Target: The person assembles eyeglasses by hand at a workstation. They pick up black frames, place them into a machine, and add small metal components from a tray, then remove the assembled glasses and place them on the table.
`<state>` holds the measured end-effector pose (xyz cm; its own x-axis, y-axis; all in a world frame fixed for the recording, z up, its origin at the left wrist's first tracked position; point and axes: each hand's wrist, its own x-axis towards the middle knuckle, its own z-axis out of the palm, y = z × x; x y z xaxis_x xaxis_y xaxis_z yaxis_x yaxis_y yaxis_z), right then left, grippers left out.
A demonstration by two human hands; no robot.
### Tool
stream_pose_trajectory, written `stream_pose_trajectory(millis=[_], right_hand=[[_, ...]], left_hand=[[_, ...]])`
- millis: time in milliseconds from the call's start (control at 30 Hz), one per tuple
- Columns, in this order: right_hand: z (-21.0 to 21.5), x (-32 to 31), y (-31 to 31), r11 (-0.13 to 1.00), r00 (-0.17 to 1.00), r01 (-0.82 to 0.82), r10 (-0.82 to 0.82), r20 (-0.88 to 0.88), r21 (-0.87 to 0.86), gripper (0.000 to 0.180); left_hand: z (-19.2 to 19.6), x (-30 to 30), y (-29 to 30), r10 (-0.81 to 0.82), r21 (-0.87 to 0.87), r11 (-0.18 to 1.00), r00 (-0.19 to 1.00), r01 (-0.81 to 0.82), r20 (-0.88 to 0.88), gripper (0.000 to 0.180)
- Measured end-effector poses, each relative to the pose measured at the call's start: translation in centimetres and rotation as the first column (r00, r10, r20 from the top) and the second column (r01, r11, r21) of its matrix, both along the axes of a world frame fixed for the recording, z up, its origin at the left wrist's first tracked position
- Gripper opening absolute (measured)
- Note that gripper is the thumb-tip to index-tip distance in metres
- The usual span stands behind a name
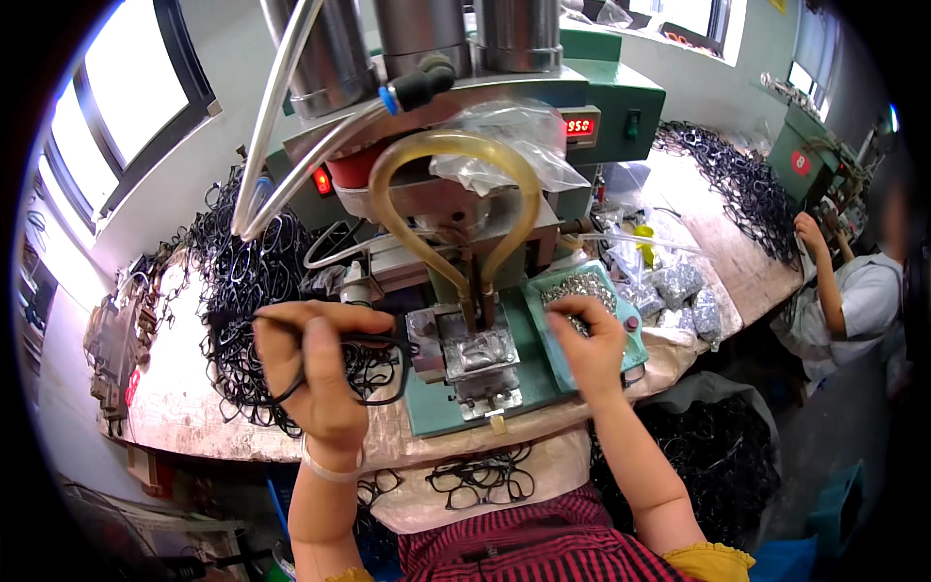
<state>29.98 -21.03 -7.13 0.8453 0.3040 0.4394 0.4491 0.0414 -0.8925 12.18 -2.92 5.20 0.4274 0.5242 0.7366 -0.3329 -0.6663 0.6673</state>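
My left hand [320, 378] is closed around a black eyeglass frame [402, 373], held just left of the machine's metal fixture [482, 357]. Over the teal tray [555, 361] to the right of the fixture is my right hand [593, 347]. Its fingers are bent together at the near edge of a heap of small shiny metal parts [582, 285]; whatever they pinch is too small to make out. Above the fixture, a looped amber hose [529, 184] runs down to two dark copper-coloured prongs [477, 308], which end right at the metal block.
Black eyeglass frames [247, 252] lie tangled in a pile at the left. Several more frames [482, 477] rest on my lap cloth. Bags of small parts [676, 283] sit beyond the tray. A co-worker [853, 301] sits at the right, near another frame pile [742, 184].
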Motion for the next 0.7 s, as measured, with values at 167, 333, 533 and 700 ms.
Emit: stream_pose_trajectory(millis=[167,333,533,700], right_hand=[[3.2,-4.7,3.7,0.945,0.964,-0.263,0.267,0.004,0.196,0.023],[3.1,-4.2,4.3,0.909,0.919,-0.331,0.372,-0.132,0.253,0.052],[3.8,-4.7,4.5,0.849,0.851,-0.364,0.47,-0.233,0.383,0.054],[5.0,-5.0,3.9,0.881,0.849,-0.36,0.446,-0.284,0.307,0.057]], left_hand=[[-0.3,-0.2,-2.2,-0.147,-0.157,0.971,0.97,0.179,0.195,0.014],[0.1,0.7,-1.0,0.062,0.026,0.998,0.998,-0.062,0.023,0.013],[1.1,0.8,-1.7,-0.064,-0.146,0.986,0.994,0.076,0.085,0.015],[-0.4,-0.1,-1.8,-0.063,-0.163,0.985,0.998,0.06,-0.016,0.014]])
